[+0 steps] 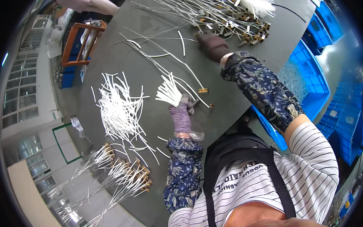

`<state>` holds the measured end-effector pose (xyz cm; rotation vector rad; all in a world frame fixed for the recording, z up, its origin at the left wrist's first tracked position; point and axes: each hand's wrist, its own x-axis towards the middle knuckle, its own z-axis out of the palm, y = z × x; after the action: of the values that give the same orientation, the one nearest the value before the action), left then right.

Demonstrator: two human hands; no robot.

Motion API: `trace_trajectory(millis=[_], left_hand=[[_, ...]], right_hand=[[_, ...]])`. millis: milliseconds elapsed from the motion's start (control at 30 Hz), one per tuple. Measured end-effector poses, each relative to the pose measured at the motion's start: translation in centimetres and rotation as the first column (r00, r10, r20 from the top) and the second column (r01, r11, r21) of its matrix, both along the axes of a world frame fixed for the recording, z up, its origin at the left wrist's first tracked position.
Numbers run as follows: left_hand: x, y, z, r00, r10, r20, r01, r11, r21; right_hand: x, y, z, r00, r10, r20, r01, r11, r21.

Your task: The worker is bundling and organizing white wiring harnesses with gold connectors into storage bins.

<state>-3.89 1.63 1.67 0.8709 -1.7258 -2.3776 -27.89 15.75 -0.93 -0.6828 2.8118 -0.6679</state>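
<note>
My left hand (181, 114), in a purple-grey knitted glove, is closed around a bunch of short white tubes (168, 91) that fan out past its fingers. Just beyond it lie two long wires in white sleeving, one ending in a brass terminal (203, 90). My right hand (214, 47), in a dark brown glove, reaches to the far side of the table. Its fingers are drawn together at the end of a thin wire, by the edge of a heap of wires with brass terminals (248, 29); the fingertips are partly hidden.
A loose pile of white tubes (119, 109) lies left on the dark table (158, 126). Bundles of wires with brass ends (129, 175) hang over the near left edge. Blue crates (318, 78) stand right, a wooden frame (77, 45) far left. Another person's arm (99, 4) shows at the top.
</note>
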Motion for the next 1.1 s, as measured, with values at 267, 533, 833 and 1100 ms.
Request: trace_trajectory(millis=[267,533,833,1100], left_hand=[[-4.4,8.5,0.4,0.997,-0.075,0.034,0.063,0.961,0.269],[-5.2,17.8,-6.1,0.967,-0.187,0.175,0.031,0.761,0.648],[-10.5,10.2,-1.3,0.985,0.168,-0.028,-0.148,0.924,0.351],[-12.7,4.8,4.3,0.958,0.209,-0.195,-0.162,0.959,0.234]], right_hand=[[9.9,12.7,3.2,0.836,0.089,0.541,0.248,0.82,-0.517],[26.2,23.3,4.3,0.34,-0.013,0.94,0.906,0.272,-0.324],[38.7,38.5,2.2,0.264,-0.387,0.884,0.578,0.797,0.176],[37.7,39.9,-0.7,0.387,-0.261,0.885,0.554,0.833,0.003]])
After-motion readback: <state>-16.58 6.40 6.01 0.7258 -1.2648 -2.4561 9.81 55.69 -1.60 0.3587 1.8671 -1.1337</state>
